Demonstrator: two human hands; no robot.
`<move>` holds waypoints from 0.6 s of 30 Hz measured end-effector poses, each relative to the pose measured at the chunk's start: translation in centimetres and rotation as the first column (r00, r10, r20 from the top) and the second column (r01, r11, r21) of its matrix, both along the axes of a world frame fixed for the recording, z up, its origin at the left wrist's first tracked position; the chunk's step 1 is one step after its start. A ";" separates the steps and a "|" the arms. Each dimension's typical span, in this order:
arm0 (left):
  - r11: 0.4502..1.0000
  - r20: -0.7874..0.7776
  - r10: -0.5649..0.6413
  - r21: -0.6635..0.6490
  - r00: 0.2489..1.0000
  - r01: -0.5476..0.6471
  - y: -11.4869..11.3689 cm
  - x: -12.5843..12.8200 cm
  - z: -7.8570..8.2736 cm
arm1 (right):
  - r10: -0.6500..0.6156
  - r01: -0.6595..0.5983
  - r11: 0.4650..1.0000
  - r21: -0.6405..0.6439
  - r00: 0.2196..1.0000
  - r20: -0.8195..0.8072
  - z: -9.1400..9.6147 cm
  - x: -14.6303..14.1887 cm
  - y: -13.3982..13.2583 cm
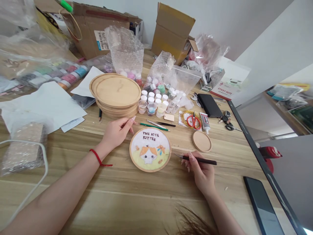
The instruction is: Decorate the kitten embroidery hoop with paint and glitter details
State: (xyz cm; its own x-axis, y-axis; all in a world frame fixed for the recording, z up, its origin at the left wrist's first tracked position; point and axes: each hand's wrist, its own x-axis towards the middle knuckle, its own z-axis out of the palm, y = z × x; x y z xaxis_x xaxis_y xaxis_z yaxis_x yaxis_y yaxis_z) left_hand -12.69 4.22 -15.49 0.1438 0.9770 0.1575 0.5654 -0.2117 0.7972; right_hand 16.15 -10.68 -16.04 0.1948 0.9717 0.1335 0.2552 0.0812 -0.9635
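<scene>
A round wooden plate (pixel 149 170) lies in the middle of the table. On its white and yellow-green face are a cat's head with orange ears, small orange figures and dark lettering. My left hand (pixel 117 131), a red string at its wrist, is just beyond the plate's upper left edge, fingers pinched together. Whether anything is between those fingertips I cannot make out. To the right of the plate, my right hand (pixel 202 171) grips a slim black-handled tool (pixel 201 160) like a pen. Its thin metal tip points left and reaches the plate's right rim.
Behind the plate lie a green pencil (pixel 155 126) and tweezers (pixel 166 124). Stacked wooden plates (pixel 117 89) stand behind my left hand, beside small white-capped jars (pixel 157 97). Red-handled pliers (pixel 194 121), a glue tube (pixel 204 122) and a small wooden dish (pixel 201 141) lie right; a phone (pixel 262 205) lies nearer.
</scene>
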 end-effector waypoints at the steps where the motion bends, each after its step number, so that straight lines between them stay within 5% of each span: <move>1: 1.000 0.001 0.000 0.001 1.000 0.000 0.0 0.0 0.0 | -0.003 0.003 1.000 -0.002 1.000 -0.002 0.0 0.0 0.0; 18: 1.000 0.017 -0.009 -0.002 1.000 0.009 0.1 -0.1 -0.3 | -0.045 0.044 0.999 0.017 0.998 0.040 -0.1 0.0 0.0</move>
